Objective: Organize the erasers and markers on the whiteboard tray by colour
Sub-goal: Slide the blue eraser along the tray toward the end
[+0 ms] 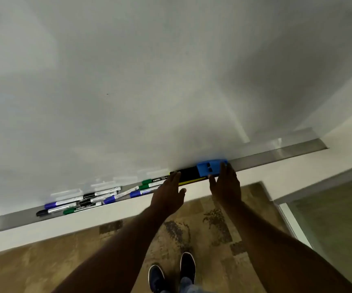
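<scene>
A blue eraser [210, 167] lies in the metal whiteboard tray [276, 152], end to end with a black eraser [187, 175] that has a yellow edge. My right hand [225, 187] clasps the blue eraser, fingertips on its right end and thumb at its front edge. My left hand [168, 197] is flat with fingers stretched out, its fingertips touching the black eraser's left end. Left of the erasers, several markers lie mixed in the tray: a green marker [152, 180], a blue marker [136, 193], a black marker [89, 195] and others, overlapping at different angles.
The whiteboard [128, 92] fills the upper view. The tray's right stretch is bare metal up to its end [320, 143]. Below are a white wall strip, a patterned brown floor [202, 225] and my two dark shoes [171, 273]. A glass panel [329, 218] stands at the right.
</scene>
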A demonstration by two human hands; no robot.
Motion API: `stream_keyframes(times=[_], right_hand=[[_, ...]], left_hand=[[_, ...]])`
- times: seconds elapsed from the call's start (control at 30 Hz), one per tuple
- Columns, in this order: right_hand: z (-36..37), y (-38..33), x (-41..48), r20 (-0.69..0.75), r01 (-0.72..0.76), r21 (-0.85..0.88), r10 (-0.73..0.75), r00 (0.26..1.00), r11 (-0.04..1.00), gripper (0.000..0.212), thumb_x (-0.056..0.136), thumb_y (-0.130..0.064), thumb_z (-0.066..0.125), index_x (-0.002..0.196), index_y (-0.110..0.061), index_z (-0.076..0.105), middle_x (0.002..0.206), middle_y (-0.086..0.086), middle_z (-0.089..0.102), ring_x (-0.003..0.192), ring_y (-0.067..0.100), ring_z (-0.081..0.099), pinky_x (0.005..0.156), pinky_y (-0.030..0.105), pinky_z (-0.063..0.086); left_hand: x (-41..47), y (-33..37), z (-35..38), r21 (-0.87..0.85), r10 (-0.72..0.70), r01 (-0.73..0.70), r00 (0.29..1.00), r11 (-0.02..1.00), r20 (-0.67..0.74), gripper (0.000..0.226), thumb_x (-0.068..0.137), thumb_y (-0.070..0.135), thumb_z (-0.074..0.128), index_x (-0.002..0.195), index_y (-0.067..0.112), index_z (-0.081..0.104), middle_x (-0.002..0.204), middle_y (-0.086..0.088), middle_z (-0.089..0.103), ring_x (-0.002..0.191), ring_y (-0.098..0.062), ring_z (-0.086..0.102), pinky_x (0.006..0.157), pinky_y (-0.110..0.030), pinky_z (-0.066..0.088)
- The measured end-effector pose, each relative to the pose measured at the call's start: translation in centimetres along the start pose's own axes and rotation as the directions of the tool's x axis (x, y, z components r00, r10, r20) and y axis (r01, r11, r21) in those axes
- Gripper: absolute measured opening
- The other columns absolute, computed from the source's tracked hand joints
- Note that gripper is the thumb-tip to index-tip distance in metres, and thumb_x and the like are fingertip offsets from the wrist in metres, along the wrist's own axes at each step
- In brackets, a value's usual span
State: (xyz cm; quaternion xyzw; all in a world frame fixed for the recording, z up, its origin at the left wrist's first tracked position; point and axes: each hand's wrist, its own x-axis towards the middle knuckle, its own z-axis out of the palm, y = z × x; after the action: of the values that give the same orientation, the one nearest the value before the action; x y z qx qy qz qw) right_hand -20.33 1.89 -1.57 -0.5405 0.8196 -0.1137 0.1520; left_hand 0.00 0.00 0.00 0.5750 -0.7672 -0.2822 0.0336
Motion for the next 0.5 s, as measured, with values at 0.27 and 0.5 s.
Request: stream_keyframes(times=[0.27,0.5], right_hand=[[0.8,3.3,4.9,0.156,-0.253,0.214,0.223,0.962,0.943,0.087,0.09,-0.053,0.057,0.155,-0.016,0.012,0.155,0.016,0.035,0.145,0.034,0.03,0.121,0.056,0.009],[1.5,3.9,3.7,-0.058,-0.123,0.341,0.151,0.987,0.932,0.07,0.09,-0.047,0.06,0.146,-0.014,0.032,0.141,0.015,0.048,0.128,0.035,0.05,0.11,0.056,0.037]], left_hand=[[5.5,6.0,3.0,-0.561,-0.225,0.323,0.945,0.763,0.238,0.081,0.087,0.017,0.066,0.154,0.019,0.021,0.151,-0.007,0.044,0.116,-0.021,0.06,0.086,-0.023,0.046],[5.6,6.2,2.7,-0.754,-0.243,0.339,0.94,0.563,0.241,0.062,0.084,0.002,0.065,0.142,0.013,0.045,0.134,-0.009,0.06,0.122,-0.024,0.057,0.104,-0.038,0.047]])
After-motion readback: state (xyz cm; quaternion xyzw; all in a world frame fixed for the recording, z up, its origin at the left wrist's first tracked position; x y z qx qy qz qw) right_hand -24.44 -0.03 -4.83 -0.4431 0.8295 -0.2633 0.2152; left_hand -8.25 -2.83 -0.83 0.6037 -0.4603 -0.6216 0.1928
